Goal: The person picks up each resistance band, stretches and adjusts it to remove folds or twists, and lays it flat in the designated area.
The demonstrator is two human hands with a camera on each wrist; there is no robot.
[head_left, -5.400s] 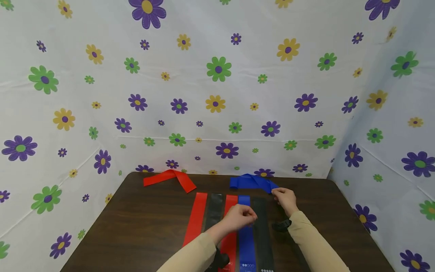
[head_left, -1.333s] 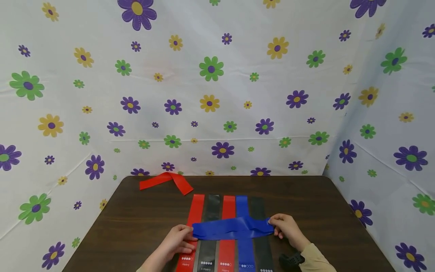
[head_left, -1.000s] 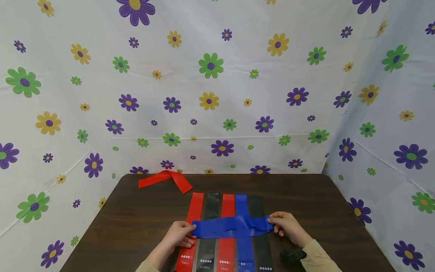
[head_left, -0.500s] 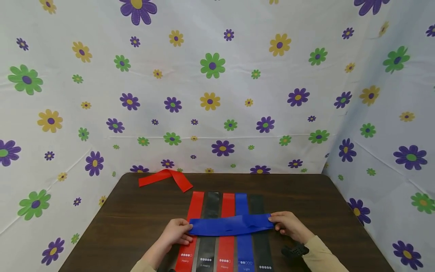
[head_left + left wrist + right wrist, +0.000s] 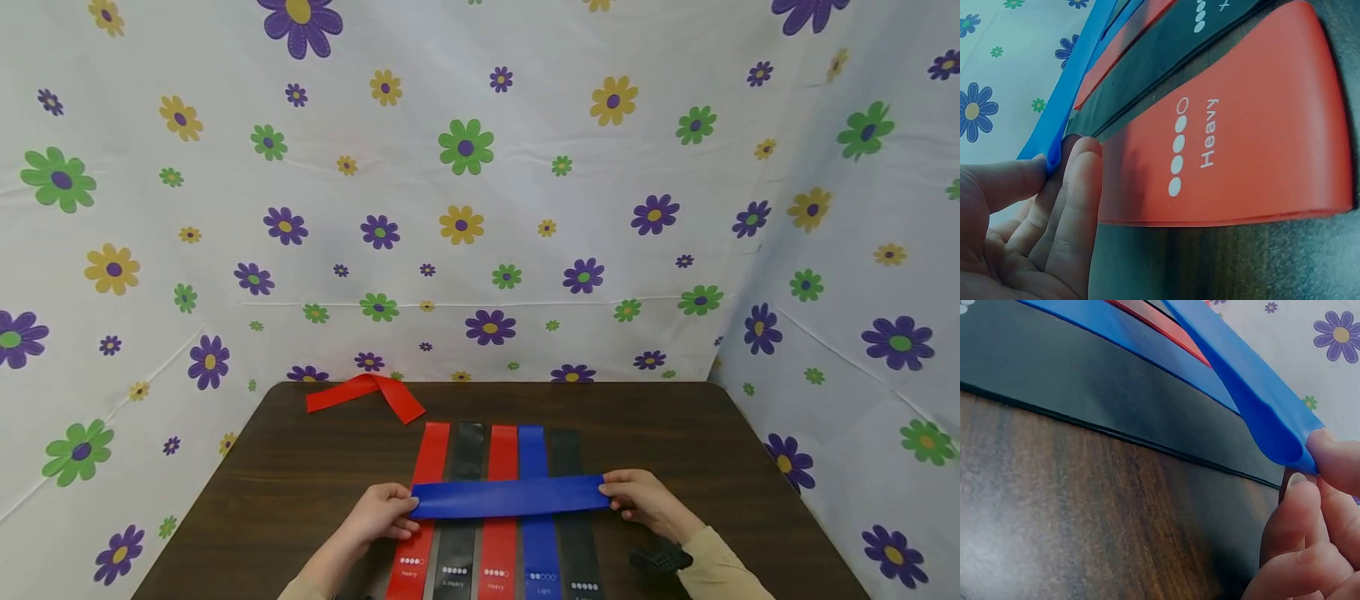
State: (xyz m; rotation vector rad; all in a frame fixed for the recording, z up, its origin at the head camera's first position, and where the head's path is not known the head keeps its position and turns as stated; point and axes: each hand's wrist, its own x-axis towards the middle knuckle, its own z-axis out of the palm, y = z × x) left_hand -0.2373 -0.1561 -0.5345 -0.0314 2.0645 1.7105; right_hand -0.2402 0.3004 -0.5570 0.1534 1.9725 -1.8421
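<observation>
A blue resistance band (image 5: pixel 510 498) is stretched flat and crosswise above the row of lengthwise bands. My left hand (image 5: pixel 380 512) pinches its left end between thumb and fingers; the looped end shows in the left wrist view beside the fingertips (image 5: pixel 1088 153). At the other end, my right hand (image 5: pixel 647 502) pinches the band, whose folded loop (image 5: pixel 1285 447) shows in the right wrist view. Beneath lie a red band (image 5: pixel 408 567) marked Heavy, a black band (image 5: pixel 454 554), a second red band (image 5: pixel 497 554), a blue band (image 5: pixel 540 558) marked Light and another black band (image 5: pixel 579 554).
A folded red band (image 5: pixel 367 392) lies at the back left of the dark wooden table (image 5: pixel 300 475). A white cloth with flowers (image 5: pixel 480 267) hangs behind the table and along both sides. A black wrist device (image 5: pixel 660 560) sits by the right sleeve (image 5: pixel 720 567).
The blue band came from the back of the table to across the row, held in both hands. Over the last second the hands moved slightly apart, and its creases smoothed out.
</observation>
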